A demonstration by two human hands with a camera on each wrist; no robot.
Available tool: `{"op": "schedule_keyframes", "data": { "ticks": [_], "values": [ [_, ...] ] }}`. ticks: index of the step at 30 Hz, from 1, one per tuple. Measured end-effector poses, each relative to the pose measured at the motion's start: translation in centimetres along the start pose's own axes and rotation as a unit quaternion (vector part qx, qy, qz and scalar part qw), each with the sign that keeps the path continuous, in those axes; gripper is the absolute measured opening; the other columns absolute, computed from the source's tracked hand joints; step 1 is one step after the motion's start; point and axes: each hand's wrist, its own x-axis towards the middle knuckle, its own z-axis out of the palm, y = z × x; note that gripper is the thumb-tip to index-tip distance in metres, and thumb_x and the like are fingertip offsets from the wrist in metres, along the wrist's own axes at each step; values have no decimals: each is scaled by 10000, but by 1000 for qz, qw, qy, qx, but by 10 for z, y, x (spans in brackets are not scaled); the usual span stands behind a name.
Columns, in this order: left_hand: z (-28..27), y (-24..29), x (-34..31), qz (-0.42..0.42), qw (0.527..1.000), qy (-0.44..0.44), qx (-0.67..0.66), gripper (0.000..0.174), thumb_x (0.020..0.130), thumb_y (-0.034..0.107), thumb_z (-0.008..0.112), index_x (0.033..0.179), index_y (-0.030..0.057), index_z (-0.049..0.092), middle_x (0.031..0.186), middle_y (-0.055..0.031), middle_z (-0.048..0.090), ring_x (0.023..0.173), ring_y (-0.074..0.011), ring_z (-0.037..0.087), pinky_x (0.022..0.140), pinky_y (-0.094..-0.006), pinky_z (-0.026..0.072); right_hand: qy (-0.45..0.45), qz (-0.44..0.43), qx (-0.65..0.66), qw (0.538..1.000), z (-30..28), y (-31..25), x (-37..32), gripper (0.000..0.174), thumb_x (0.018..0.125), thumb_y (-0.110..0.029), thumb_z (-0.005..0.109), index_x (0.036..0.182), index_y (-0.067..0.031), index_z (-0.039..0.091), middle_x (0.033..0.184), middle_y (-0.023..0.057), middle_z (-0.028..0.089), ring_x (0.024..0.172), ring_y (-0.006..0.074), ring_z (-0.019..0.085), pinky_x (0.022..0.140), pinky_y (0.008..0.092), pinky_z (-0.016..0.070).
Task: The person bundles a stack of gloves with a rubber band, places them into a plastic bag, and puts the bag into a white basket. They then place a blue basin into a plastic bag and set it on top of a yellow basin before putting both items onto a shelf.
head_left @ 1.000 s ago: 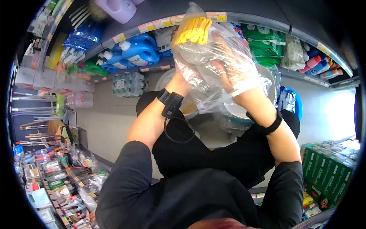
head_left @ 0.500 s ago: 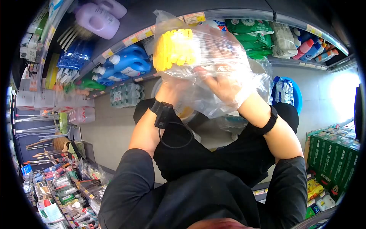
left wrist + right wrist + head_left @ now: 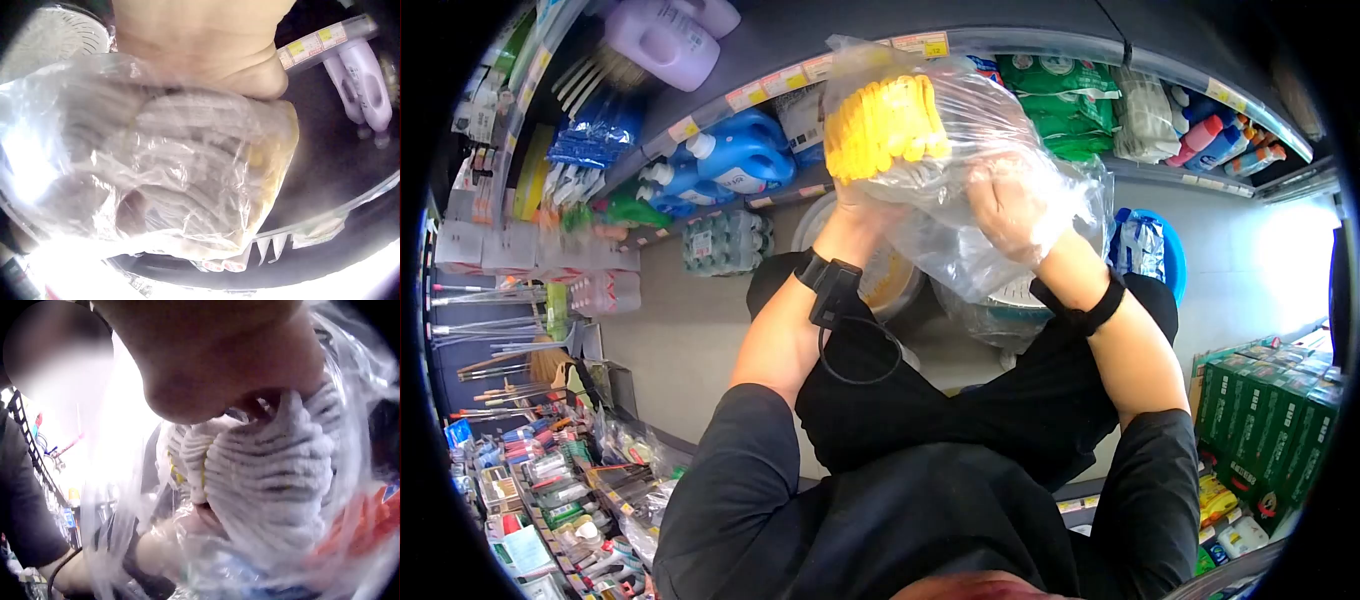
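Observation:
A stack of white knitted work gloves with yellow cuffs lies inside a clear plastic bag, held up in front of the shelf. My left hand grips the bag from its near left side, its fingers hidden behind the bundle. In the left wrist view, the heel of that hand presses against the plastic. My right hand is inside the bag's mouth, with loose plastic draped over it and round the wrist. Its fingers are curled at the white end of the gloves, and the right wrist view shows it gripping the bunched knit.
Below the bag stand round tubs and a blue basin with packets. Shelves ahead hold blue jugs, lilac bottles and green packs. Green cartons stand at right; small goods fill the left shelving.
The gloves' yellow cuffs first swung left and into fuller view, then shifted slightly back right. My right hand's fingers, extended along the bundle before, are now curled and pulled toward the bag's mouth.

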Motion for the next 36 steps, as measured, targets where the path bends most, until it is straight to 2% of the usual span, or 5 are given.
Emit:
{"op": "schedule_keyframes", "data": {
  "ticks": [2,7,13,27,36],
  "values": [
    [5,1,-6,50,895,28,443,619,1012,517,465,1435,64,480,1371,-97,597,1278,-227,554,1116,-372,415,-15,70,44,996,-2,-14,11,316,996,-216,521,1116,45,654,1043,278,667,966,466,620,873,512,488],
    [-2,2,-7,-69,988,72,-114,703,1012,597,405,1504,96,415,1496,-115,508,1326,-232,536,1124,-414,429,-130,35,-14,991,-19,-17,10,259,975,-152,527,1111,17,667,1063,270,666,960,471,619,866,515,488],
    [29,17,3,-86,975,199,-57,681,1053,589,307,1439,54,475,1389,-131,595,1241,-257,607,1068,-414,482,-15,-101,14,995,-11,0,-2,265,944,-119,551,1151,15,646,1171,298,630,1047,462,617,889,494,497],
    [51,13,0,-72,950,294,71,749,1063,619,236,1389,5,513,1331,-119,624,1188,-228,629,1039,-355,482,-107,196,143,964,12,-1,-10,598,1094,-443,314,1371,36,541,1378,260,572,1299,418,513,1098,421,390],
    [37,-1,0,-27,936,344,69,686,1066,581,323,1360,-5,528,1328,-127,618,1212,-228,599,1052,-359,449,-27,334,252,908,10,-12,13,605,991,-290,626,1477,0,414,1413,237,522,1294,329,524,1058,389,417]
  ]
}}
